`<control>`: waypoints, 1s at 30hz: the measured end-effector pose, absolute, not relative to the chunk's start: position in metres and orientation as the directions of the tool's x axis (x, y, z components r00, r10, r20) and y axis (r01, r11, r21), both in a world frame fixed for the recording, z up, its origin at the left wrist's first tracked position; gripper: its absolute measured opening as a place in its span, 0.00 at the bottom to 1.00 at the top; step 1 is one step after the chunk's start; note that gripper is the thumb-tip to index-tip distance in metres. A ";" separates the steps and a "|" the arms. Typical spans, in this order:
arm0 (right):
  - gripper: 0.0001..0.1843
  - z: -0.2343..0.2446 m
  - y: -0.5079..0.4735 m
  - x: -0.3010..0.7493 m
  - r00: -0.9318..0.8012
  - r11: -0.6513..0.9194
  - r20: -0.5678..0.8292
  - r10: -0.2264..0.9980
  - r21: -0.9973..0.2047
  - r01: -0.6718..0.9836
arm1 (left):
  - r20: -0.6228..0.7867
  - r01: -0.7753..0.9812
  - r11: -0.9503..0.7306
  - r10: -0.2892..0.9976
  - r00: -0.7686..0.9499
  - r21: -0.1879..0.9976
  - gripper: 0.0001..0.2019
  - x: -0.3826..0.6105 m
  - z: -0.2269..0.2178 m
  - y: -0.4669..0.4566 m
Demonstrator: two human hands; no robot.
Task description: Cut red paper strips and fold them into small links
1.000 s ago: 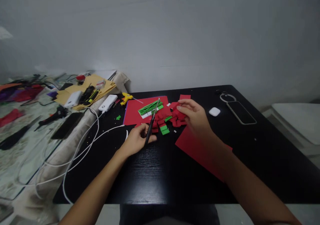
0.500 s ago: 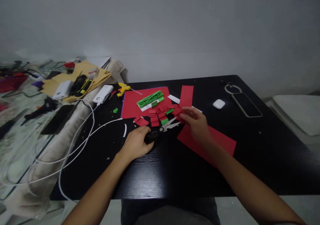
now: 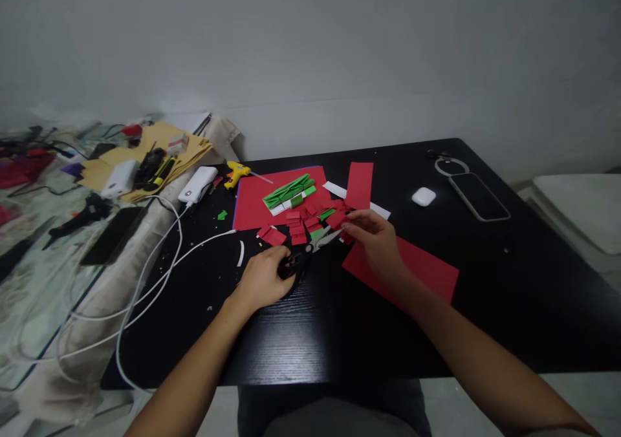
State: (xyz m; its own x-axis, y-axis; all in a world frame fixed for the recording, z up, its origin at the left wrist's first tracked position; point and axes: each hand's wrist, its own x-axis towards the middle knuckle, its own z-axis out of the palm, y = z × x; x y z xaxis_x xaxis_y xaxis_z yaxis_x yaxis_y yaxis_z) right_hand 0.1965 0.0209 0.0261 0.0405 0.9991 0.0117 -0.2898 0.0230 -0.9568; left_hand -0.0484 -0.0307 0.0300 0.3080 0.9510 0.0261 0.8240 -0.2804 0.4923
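On the black counter (image 3: pixel 485 308) a big red sheet (image 3: pixel 417 269) is left uncut, w/ a red strip (image 3: pixel 359 185) beyond it. Up-left of the sheet, cut red pcs (image 3: pixel 298 223) are already heaped. Scissors (image 3: pixel 310 249), blades apart, are clasped at the handles by the left hand (image 3: pixel 264 278). The right hand (image 3: pixel 376 240) is bunched at one pc; the grip can't be told.

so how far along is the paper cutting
Done: a pile of small red pieces and folded green strips. In hand: left hand grips the scissors, right hand pinches a red piece at the blades. Left: a red strip and a large red sheet uncut.
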 end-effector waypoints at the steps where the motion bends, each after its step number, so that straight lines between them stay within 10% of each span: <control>1: 0.12 0.027 0.020 0.195 0.031 0.027 0.019 0.999 -0.960 -0.278 | 0.031 0.809 -0.284 0.949 0.313 0.515 0.09 -0.048 0.029 -0.031; 30: 0.15 0.025 0.015 0.191 -0.224 -0.056 0.028 0.974 -0.930 -0.362 | 0.037 0.621 -0.301 0.916 0.400 0.723 0.15 -0.046 0.028 -0.031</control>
State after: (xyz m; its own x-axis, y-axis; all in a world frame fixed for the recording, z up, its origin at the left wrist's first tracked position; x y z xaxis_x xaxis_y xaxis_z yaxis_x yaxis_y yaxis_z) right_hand 0.1910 0.0147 0.0250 -0.2241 0.9742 0.0282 -0.3620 -0.0564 -0.9305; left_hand -0.0462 -0.0310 0.0276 0.4004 0.9156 0.0369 0.6214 -0.3009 0.7234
